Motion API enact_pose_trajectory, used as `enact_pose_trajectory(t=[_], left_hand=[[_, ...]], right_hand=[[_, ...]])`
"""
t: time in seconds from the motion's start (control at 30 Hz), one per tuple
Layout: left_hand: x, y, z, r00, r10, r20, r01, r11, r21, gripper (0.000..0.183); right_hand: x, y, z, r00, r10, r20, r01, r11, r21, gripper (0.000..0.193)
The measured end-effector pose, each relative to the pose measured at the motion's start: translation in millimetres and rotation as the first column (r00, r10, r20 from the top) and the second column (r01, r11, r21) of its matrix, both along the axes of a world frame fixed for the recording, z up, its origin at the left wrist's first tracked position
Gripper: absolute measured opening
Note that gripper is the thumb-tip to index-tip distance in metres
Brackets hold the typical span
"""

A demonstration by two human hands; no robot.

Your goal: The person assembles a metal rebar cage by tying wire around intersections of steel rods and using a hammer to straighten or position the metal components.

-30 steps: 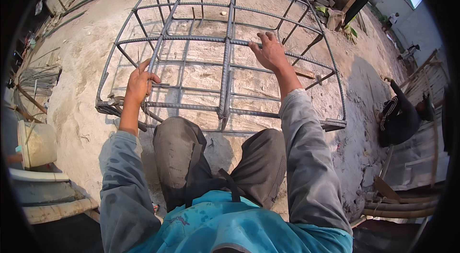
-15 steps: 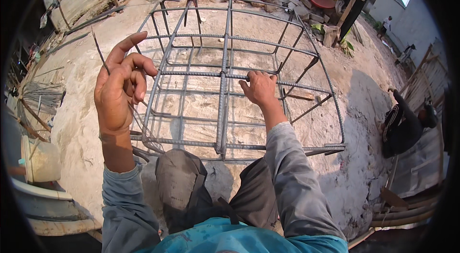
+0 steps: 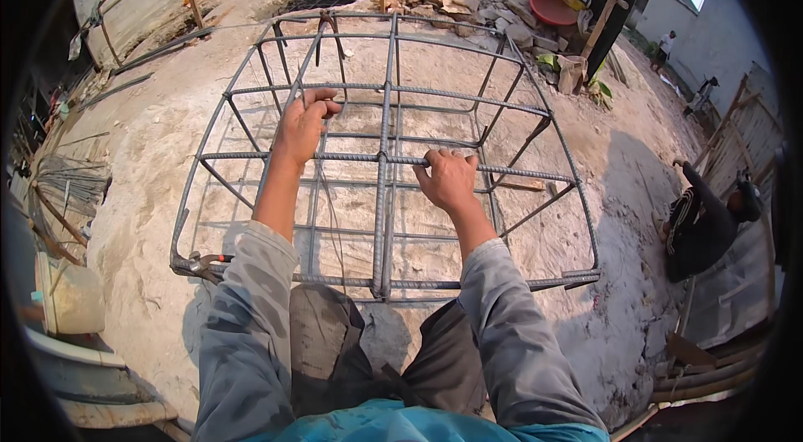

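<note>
A cage of ribbed steel rebar (image 3: 383, 122) stands in front of my knees. My right hand (image 3: 450, 181) is closed round a crossbar just right of the middle bar. Over the cage's left half, my left hand (image 3: 301, 131) has its fingers curled beside a lengthwise bar, and thin tie wire (image 3: 331, 212) hangs down below it. The fingers' hold on the wire is partly hidden. Pliers with an orange-tipped handle (image 3: 205, 263) lie at the near left corner. What looks like rusty pincers (image 3: 327, 22) hangs on the far bar.
Rubble (image 3: 447, 0) and a red basin (image 3: 554, 10) are at the far side. A white bucket (image 3: 72, 293) stands at the left, near a bundle of rods (image 3: 71, 178). At the right, a person in dark clothes (image 3: 707, 220) crouches. Two people are farther off.
My left hand has moved right and forward, from beside the cage to over its bars, with the wire. The pliers at the near left corner now show. My right hand stays on the crossbar.
</note>
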State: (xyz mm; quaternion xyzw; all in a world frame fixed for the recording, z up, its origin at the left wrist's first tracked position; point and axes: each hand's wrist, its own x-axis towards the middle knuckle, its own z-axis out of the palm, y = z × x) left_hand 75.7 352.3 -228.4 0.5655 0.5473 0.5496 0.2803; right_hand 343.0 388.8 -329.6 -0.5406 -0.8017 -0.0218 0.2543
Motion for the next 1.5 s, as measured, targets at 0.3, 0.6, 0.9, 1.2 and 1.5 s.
enact_pose_trajectory(t=[0.3,0.6,0.9,1.2,1.5], left_hand=[[41.1,3.7,-82.8,0.694,-0.005,-0.720,-0.125,0.984,-0.126,0.034],[41.0,1.8,-82.9,0.674,0.069,-0.736,-0.145,0.989,-0.040,0.029],[42.2,5.6,-85.6,0.664,0.109,-0.739,-0.169,0.986,-0.007,0.028],[42.3,5.2,-85.6,0.676,0.090,-0.731,-0.163,0.986,-0.029,0.026],[42.6,6.2,-85.6,0.669,0.116,-0.734,-0.167,0.986,0.004,0.028]], right_hand=[[-1.9,-2.9,3.9,1.000,0.005,0.010,-0.005,1.000,-0.026,0.024],[-6.2,-3.9,5.4,1.000,0.018,0.003,-0.018,1.000,0.012,0.034],[-19.2,3.9,33.2,0.960,-0.069,0.272,0.144,0.953,-0.268,0.039],[-7.3,11.5,13.1,0.989,-0.009,0.146,0.040,0.976,-0.216,0.034],[-5.1,11.1,18.6,0.995,0.033,0.090,-0.010,0.970,-0.245,0.037]])
